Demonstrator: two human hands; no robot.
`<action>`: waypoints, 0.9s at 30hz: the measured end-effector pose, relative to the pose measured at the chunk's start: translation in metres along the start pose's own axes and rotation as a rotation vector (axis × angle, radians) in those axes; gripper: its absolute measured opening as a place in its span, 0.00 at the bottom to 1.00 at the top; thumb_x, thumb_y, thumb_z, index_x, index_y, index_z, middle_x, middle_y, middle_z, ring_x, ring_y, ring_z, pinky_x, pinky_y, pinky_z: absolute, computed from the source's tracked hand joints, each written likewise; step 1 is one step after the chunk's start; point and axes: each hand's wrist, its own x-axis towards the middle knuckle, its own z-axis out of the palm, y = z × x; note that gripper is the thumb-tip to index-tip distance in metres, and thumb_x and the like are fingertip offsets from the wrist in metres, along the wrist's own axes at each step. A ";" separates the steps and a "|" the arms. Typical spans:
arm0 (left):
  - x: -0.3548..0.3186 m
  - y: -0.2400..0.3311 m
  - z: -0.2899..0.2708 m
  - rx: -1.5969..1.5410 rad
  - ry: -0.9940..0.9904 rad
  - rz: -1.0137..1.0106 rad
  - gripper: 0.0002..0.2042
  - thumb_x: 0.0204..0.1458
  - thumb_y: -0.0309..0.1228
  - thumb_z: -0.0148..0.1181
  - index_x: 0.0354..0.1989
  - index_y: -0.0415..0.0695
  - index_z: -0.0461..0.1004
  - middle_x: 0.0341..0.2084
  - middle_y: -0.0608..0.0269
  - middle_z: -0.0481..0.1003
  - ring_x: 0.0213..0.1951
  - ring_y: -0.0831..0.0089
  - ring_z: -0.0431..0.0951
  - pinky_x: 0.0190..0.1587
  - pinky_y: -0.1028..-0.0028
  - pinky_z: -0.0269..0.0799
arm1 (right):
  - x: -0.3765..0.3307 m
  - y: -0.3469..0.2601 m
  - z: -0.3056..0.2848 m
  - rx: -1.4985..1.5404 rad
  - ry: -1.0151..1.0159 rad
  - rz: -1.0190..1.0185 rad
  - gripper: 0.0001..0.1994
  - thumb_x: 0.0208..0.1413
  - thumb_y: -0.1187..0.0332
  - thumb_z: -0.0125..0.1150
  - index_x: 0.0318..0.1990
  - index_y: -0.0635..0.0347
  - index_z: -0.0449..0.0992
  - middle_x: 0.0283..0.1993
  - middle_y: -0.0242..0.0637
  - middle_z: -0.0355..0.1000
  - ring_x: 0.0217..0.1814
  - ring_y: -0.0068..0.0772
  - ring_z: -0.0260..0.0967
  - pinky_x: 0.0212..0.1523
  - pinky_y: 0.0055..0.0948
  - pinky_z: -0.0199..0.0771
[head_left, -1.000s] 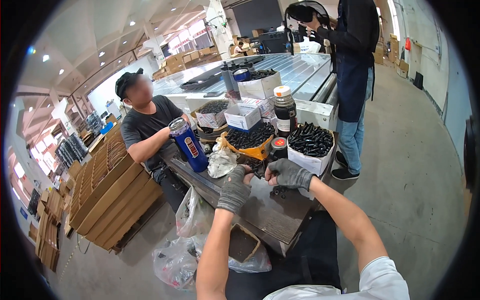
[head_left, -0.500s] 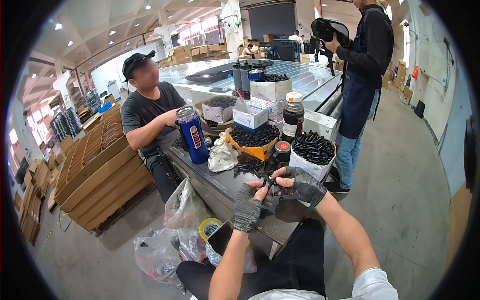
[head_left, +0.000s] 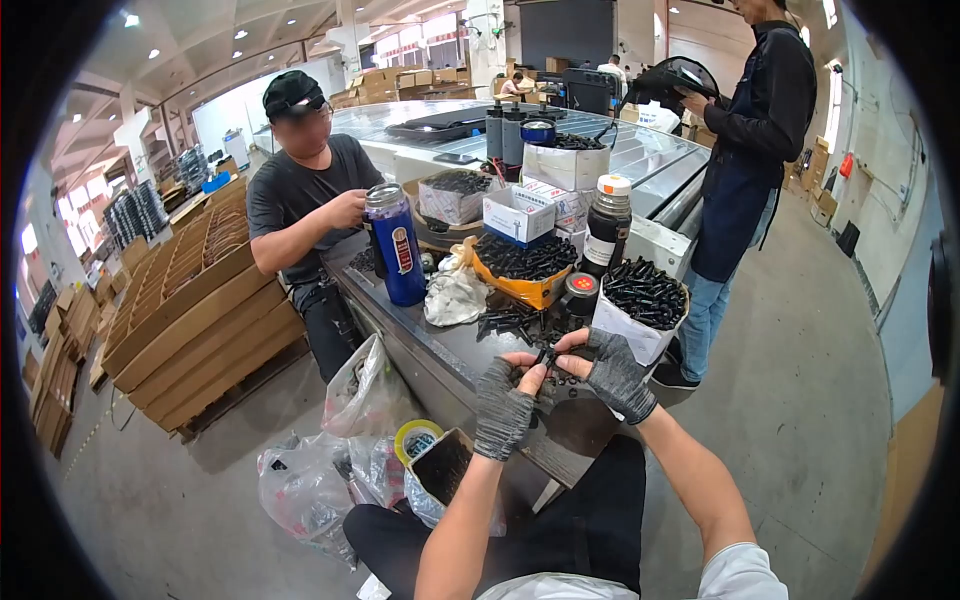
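Note:
In fingerless grey knit gloves, my hands meet above the near end of the dark worktable. My left hand (head_left: pixel 505 405) pinches a small black cylindrical part (head_left: pixel 543 357) between thumb and fingers. From the other side my right hand (head_left: pixel 612 372) closes its fingertips on the same part, which they half hide. Loose black parts (head_left: pixel 508 320) lie on the tabletop just beyond. A white box heaped with black cylindrical parts (head_left: pixel 646 296) stands past my right hand. Farther left is an orange-edged container (head_left: pixel 545 293) full of small black pieces, beside a dark jar with a red-marked lid (head_left: pixel 581 287).
A blue bottle (head_left: pixel 400 255), a white cloth (head_left: pixel 455 292) and a black thermos (head_left: pixel 606 228) stand or lie on the table. Across it sits a co-worker (head_left: pixel 310 185); another person (head_left: pixel 755 140) stands at right. Plastic bags (head_left: pixel 310 485) and an open bin (head_left: pixel 443 468) are below left.
My hands have drawn closer around the black part, hiding more of it. The view has shifted slightly. The co-worker's head now tips downward, and the standing person's black bag sits lower.

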 end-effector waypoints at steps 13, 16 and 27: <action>0.003 -0.009 -0.003 0.096 0.005 0.071 0.09 0.57 0.26 0.62 0.44 0.36 0.73 0.31 0.60 0.81 0.33 0.78 0.78 0.37 0.77 0.73 | -0.006 0.005 0.019 -0.496 0.175 -0.573 0.10 0.57 0.79 0.61 0.46 0.64 0.76 0.40 0.40 0.77 0.43 0.30 0.76 0.44 0.29 0.75; 0.001 -0.004 0.000 0.053 0.006 0.059 0.09 0.58 0.25 0.61 0.44 0.37 0.73 0.31 0.60 0.81 0.32 0.78 0.78 0.36 0.77 0.73 | -0.005 -0.001 0.015 -0.325 0.134 -0.390 0.10 0.57 0.78 0.61 0.46 0.64 0.76 0.41 0.39 0.76 0.43 0.29 0.76 0.45 0.28 0.75; 0.001 -0.012 -0.002 -0.003 -0.024 0.058 0.09 0.58 0.25 0.61 0.44 0.37 0.73 0.31 0.59 0.80 0.33 0.77 0.78 0.37 0.77 0.74 | 0.008 -0.005 -0.006 -0.196 -0.115 -0.209 0.10 0.56 0.77 0.62 0.46 0.64 0.78 0.41 0.36 0.77 0.45 0.26 0.74 0.49 0.27 0.73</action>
